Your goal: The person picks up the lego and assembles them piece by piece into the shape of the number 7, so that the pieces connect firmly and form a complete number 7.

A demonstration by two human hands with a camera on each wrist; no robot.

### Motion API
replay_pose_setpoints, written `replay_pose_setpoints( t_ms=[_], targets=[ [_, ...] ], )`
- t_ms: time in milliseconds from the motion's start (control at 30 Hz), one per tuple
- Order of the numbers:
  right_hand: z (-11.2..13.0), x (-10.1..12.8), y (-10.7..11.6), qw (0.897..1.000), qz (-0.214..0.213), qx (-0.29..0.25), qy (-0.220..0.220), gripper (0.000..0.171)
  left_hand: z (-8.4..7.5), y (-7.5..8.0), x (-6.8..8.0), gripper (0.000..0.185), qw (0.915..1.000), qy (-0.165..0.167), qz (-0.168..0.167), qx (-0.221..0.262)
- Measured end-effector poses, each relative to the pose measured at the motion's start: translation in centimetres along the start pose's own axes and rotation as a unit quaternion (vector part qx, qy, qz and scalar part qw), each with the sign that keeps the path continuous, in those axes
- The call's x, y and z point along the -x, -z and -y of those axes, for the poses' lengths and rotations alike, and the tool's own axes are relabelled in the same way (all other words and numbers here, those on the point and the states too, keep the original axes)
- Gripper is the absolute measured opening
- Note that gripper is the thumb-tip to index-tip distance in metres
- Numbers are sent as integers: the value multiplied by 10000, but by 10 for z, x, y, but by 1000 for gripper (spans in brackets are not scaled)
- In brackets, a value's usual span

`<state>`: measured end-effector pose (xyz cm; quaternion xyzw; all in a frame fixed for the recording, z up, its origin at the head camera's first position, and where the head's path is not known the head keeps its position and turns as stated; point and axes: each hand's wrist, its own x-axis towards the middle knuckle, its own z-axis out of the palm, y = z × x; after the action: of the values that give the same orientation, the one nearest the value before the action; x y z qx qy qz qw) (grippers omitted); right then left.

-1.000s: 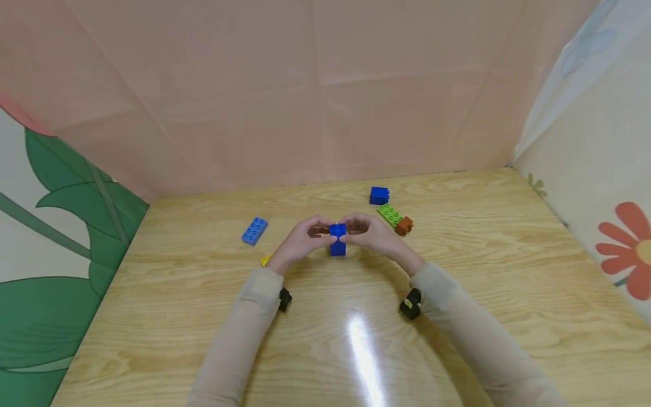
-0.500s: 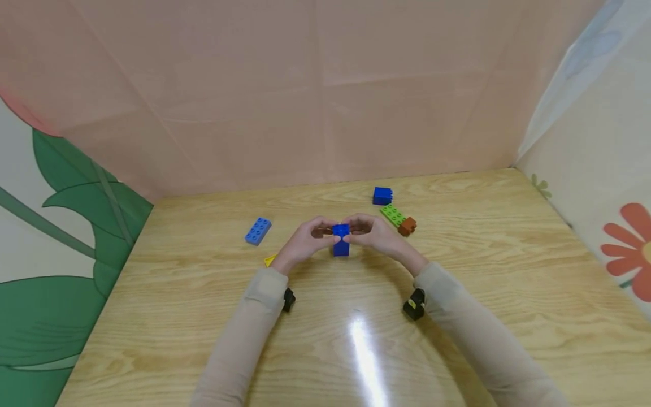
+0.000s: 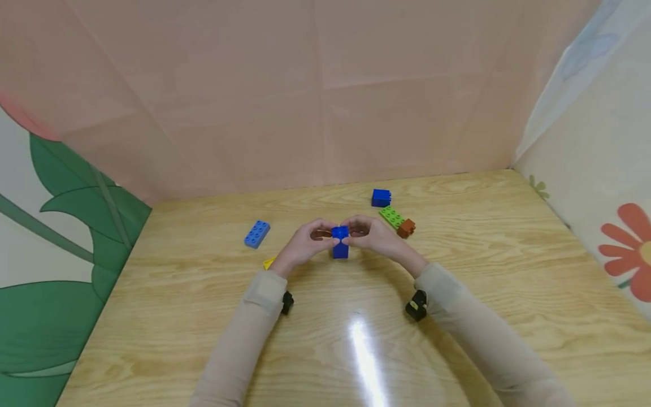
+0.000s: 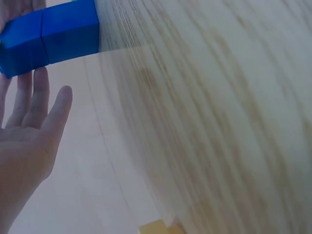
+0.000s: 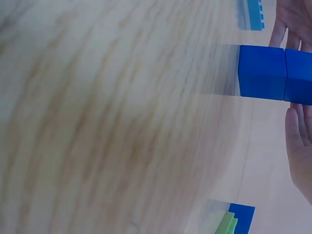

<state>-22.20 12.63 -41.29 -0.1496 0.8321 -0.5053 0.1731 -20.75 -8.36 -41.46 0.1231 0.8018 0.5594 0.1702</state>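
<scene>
Both grips are pinched on the blue block stack point(image 3: 340, 242), left hand point(image 3: 303, 244) and right hand point(image 3: 374, 236) from each side, standing on the table point(image 3: 458, 316); it should be pressed straight down so the blocks are kept lined up.

left hand point(image 3: 304, 244), right hand point(image 3: 373, 234), fingertips meeting

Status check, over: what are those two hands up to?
Left hand and right hand both pinch stacked blue blocks, standing on table. Nothing blocking.
</scene>
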Motion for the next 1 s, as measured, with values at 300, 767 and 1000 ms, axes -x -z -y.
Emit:
replay_pose_setpoints(
  t_ms=[300,767,1000],
  targets=[
    [5,-3,11,9975,462,116,529,48,-1,0,1,32,9999,94,-45,1],
    [-5,-20,87,9946,-940,376,241,46,0,-2,1,34,9999,81,-79,12],
    [-19,-26,102,9919,-1145,546,101,47,0,-2,1,34,9999,95,-47,61]
  ],
)
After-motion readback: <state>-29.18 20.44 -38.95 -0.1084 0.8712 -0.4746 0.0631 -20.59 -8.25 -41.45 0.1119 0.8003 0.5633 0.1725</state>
